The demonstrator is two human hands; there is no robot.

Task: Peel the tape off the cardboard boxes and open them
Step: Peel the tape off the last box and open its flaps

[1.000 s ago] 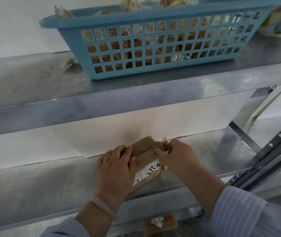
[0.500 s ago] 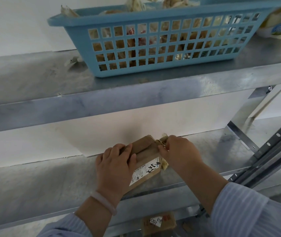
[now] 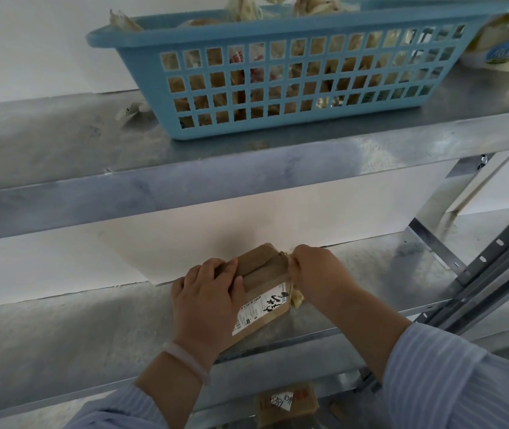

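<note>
The box [image 3: 265,292] lies on the middle shelf [image 3: 92,329] between the two hands: the fingers [image 3: 216,267] of the left hand [image 3: 206,305] wrap its left end. The fingers [image 3: 298,261] of the right hand [image 3: 318,274] pinch the tape [image 3: 296,300] at its far right corner, the loose end bunched against the box's right side, nearer than those fingers. Above and beyond the fingers, the upper shelf [image 3: 61,144] carries a basket [image 3: 293,35], with a scrap [image 3: 132,109] just left of it and a roll [image 3: 507,54] at its right; below the fingers, under the middle shelf, lies a second box [image 3: 287,404].
</note>
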